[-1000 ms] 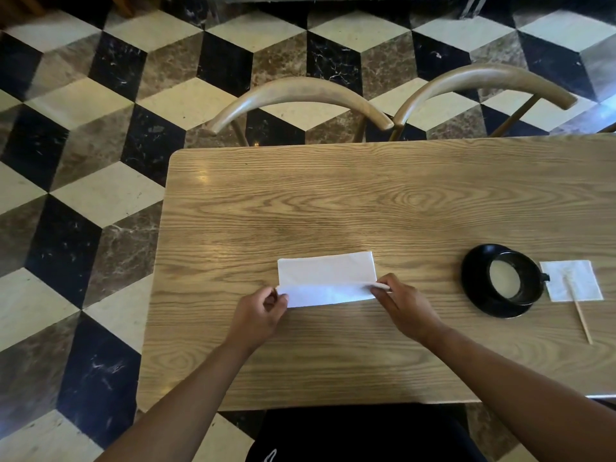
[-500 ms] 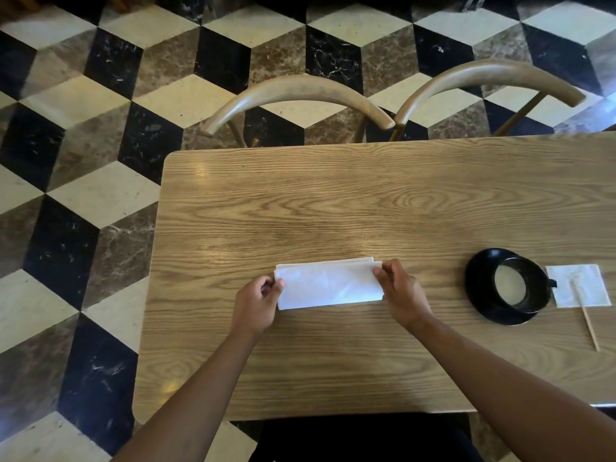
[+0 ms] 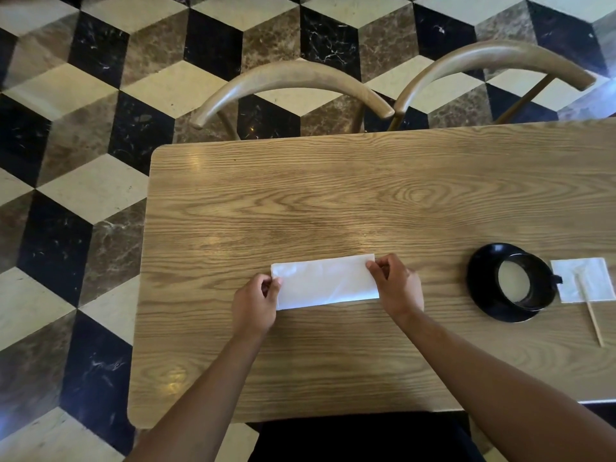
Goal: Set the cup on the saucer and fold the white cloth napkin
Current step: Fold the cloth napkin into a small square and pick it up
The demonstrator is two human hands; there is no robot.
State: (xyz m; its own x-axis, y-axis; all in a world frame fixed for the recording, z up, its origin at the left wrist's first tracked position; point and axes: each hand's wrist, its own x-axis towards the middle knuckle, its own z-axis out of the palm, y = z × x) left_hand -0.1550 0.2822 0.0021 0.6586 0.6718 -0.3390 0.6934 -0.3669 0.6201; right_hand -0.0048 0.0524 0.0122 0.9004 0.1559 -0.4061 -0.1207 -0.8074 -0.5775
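Observation:
A white cloth napkin [image 3: 325, 282] lies folded into a long narrow strip on the wooden table [image 3: 333, 201]. My left hand [image 3: 255, 303] pinches its left end between thumb and fingers. At the far right corner of the strip, my right hand [image 3: 396, 285] pinches the cloth. Over to the right, a black cup [image 3: 526, 282] with a pale inside stands on a black saucer [image 3: 483, 281], its handle pointing right.
A small white square napkin [image 3: 590, 278] with a thin wooden stick [image 3: 591, 316] across it lies right of the saucer. Two curved wooden chair backs [image 3: 293, 78] [image 3: 493, 58] stand at the table's far edge. The table's left edge drops to a chequered floor.
The napkin's near flap has been carried up and over onto the far half, so it now lies as a narrower strip. Both hands moved away from me with the fold.

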